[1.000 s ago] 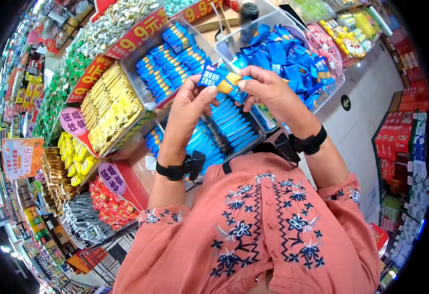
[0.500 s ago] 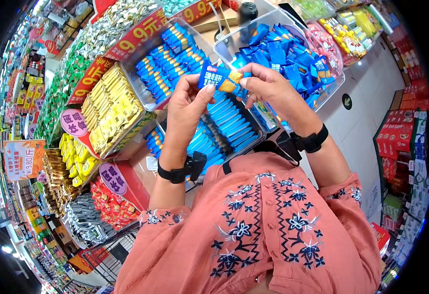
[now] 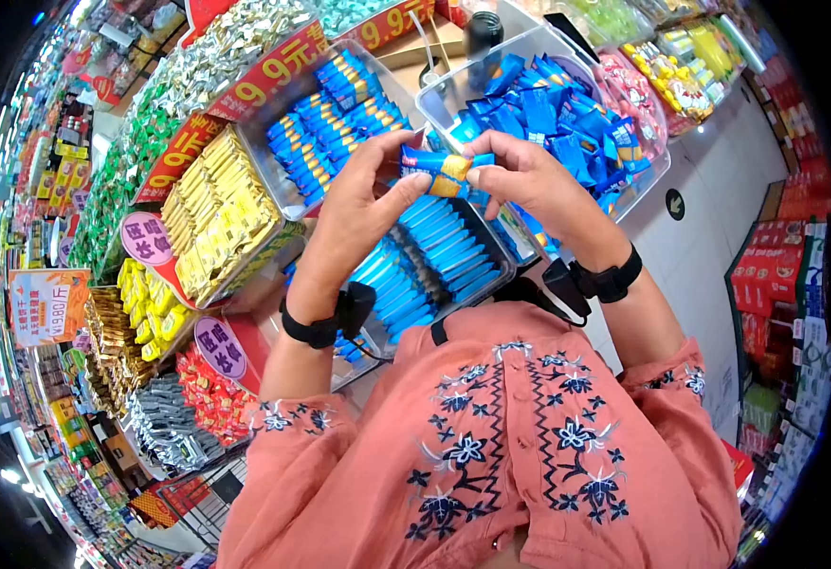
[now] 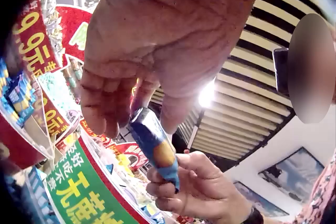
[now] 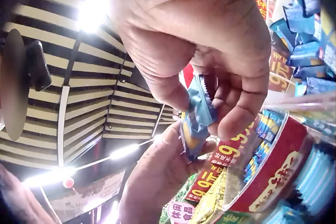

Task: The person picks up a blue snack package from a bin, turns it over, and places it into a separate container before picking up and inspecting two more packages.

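The left hand (image 3: 363, 194) and right hand (image 3: 534, 180) each pinch an end of one blue packet (image 3: 451, 173) between curled fingers, above rows of blue wrappers (image 3: 458, 248), hiding some. Loose blue packets (image 3: 553, 119) fill a clear tub (image 3: 442, 101) beyond; yellow packets (image 3: 221, 209) sit leftward. Red strips (image 3: 265, 81) read "9.9元", an orange sign (image 3: 47, 308) "19.80/斤".

A striped, slatted ceiling (image 5: 89, 103) with bright lamps (image 5: 94, 11) tops a pale tiled floor (image 3: 714, 180)
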The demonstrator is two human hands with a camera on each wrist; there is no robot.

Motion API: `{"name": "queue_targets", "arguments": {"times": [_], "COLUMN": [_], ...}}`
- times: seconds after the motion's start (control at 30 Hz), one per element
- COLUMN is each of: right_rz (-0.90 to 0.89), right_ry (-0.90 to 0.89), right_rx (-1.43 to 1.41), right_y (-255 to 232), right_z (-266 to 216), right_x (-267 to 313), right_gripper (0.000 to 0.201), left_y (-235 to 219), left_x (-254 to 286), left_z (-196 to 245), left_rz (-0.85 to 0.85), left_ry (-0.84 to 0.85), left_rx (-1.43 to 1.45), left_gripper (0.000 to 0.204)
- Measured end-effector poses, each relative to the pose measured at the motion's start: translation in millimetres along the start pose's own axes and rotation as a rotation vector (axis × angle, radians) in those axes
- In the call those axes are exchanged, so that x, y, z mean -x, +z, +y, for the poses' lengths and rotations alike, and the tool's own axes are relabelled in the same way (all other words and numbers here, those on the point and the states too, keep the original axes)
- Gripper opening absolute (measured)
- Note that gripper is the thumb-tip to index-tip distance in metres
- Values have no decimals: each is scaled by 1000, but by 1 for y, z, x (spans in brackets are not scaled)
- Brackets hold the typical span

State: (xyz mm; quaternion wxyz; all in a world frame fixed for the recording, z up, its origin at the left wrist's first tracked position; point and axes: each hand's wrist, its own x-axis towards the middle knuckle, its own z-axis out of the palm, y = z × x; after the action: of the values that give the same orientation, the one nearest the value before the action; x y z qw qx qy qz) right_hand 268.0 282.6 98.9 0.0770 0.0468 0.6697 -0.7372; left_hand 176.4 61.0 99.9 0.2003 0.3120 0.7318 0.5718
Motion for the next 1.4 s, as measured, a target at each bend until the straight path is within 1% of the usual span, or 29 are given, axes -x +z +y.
{"name": "queue_targets", "arguments": {"times": [0.1,0.13,0.23,0.27,0.3,0.37,0.4,0.43,0.5,0.57,0.63,0.67,0.77,0.83,0.87,0.9,0.97,1.07,1.23,1.33,1.4], "right_rz": [-62,-78,-123,-136,-149,-57,-9,-13,45,76,107,102,106,99,101,101,108,114,111,160,155], "right_ry": [-14,-7,27,42,57,-151,-254,-153,-112,-137,-172,-192,-159,-129,-120,-112,-109,-74,-40,-63,-60], "right_rx": [119,146,222,244,265,235,220,235,272,271,276,258,272,240,236,232,237,246,233,181,182], "right_y": [-5,-7,-13,-14,-15,-20,-23,-31,-53,-60,-70,-74,-76,-76,-76,-77,-80,-84,-86,-82,-83], "right_z": [-9,-10,-17,-21,-23,-13,-9,-23,-34,-48,-50,-49,-49,-45,-44,-42,-39,-35,-30,-27,-27], "right_x": [0,-1,-5,-6,-8,-16,-19,-15,-19,-17,-21,-23,-31,-34,-36,-37,-42,-46,-51,-54,-55], "right_gripper": [27,28,28,29,29,32,33,41,42,45,46,47,46,46,46,45,46,47,47,38,38], "left_y": [-14,-16,-21,-20,-21,-25,-31,-39,-65,-97,-121,-131,-127,-121,-118,-113,-109,-103,-97,-96,-96], "left_x": [-9,-12,-20,-25,-27,-33,-40,-45,-71,-105,-133,-150,-174,-184,-187,-190,-193,-195,-196,-197,-198], "left_z": [11,12,16,14,19,33,27,34,8,-15,-41,-70,-113,-142,-154,-164,-181,-192,-195,-196,-199], "left_rz": [-97,-127,-273,-296,-311,-342,-310,-244,-37,116,151,169,120,58,38,31,15,10,30,78,110], "left_ry": [125,121,226,301,238,111,134,14,152,84,-1,-7,-92,-104,-85,-96,-43,7,42,66,68], "left_rx": [-294,-290,-470,-483,-469,-441,-433,-403,-329,-343,-469,-513,-828,-900,-963,-932,-983,-1089,-1164,-1174,-1178], "left_gripper": [49,43,38,34,33,32,31,28,31,32,34,37,38,38,36,35,34,34,37,39,40]}}
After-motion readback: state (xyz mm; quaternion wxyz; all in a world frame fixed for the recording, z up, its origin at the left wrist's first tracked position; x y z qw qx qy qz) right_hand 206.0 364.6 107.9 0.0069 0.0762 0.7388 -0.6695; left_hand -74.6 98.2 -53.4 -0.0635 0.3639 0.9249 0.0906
